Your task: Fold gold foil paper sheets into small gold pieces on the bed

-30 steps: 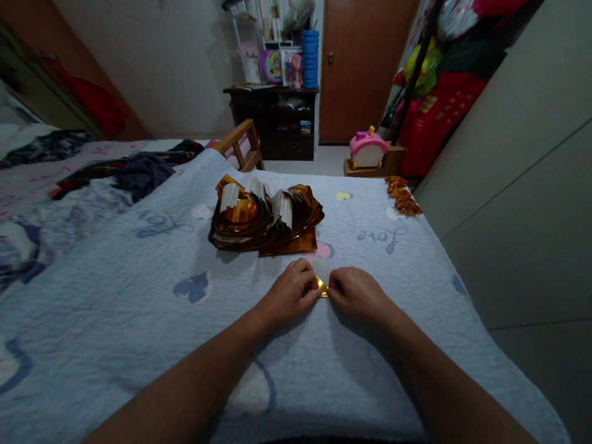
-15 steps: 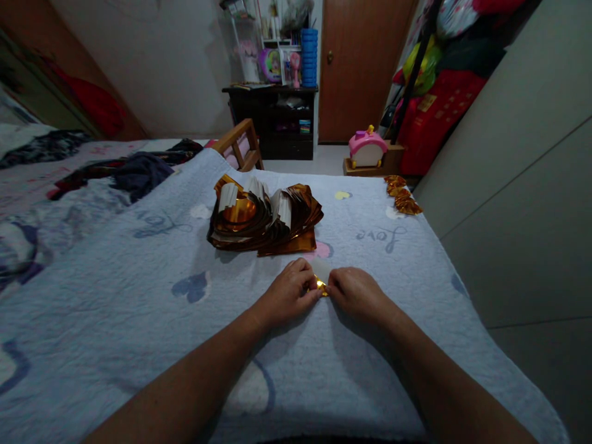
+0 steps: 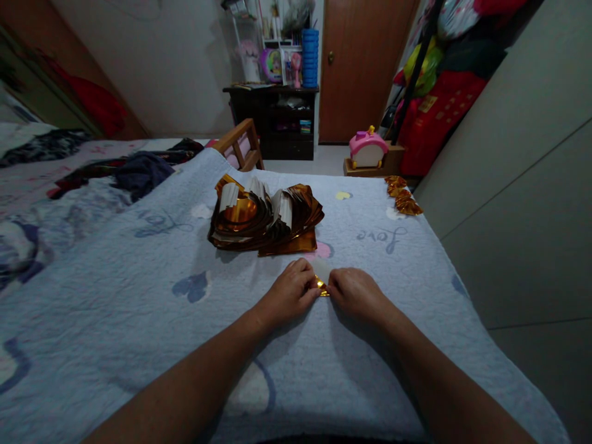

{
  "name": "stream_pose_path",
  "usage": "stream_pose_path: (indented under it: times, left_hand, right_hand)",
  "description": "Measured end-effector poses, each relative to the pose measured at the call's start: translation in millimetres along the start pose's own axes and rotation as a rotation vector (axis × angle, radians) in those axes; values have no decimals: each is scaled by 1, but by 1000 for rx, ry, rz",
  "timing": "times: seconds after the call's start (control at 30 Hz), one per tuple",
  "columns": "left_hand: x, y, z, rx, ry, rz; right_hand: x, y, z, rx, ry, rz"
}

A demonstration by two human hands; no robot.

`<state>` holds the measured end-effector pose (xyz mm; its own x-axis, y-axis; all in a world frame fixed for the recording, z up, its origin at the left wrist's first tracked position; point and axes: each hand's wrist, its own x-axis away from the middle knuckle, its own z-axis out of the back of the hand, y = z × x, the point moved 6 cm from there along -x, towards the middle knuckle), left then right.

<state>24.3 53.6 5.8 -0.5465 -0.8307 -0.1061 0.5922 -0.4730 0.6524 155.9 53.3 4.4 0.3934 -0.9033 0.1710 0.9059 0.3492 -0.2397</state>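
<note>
Between my two hands is a small sheet of gold foil paper (image 3: 322,285), its near edge shiny gold and its far part whitish. My left hand (image 3: 296,288) pinches its left side, fingers closed. On the right side, my right hand (image 3: 354,293) grips it with curled fingers. Both hands rest low over the bedspread, and they hide much of the sheet. Just beyond them lies a large loose stack of gold foil papers (image 3: 291,242), curled and fanned, with white backs showing.
Several folded gold foil pieces (image 3: 402,197) lie in a row at the far right edge of the pale blue bedspread (image 3: 152,308). Dark clothes (image 3: 143,172) are heaped at the left. A pink toy case (image 3: 369,150) stands beyond the bed, and a pale cabinet (image 3: 522,160) borders the right.
The gold near edge of the sheet shows slightly differently between my fingers, looking flatter. Both hands stay in nearly the same place.
</note>
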Motion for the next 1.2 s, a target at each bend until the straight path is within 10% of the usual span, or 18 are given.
stream_pose_path:
  times: [1.2]
  left_hand:
    - [1,-2,-7,-175,-20,53]
  right_hand:
    - [4,2,5,-166,122,99]
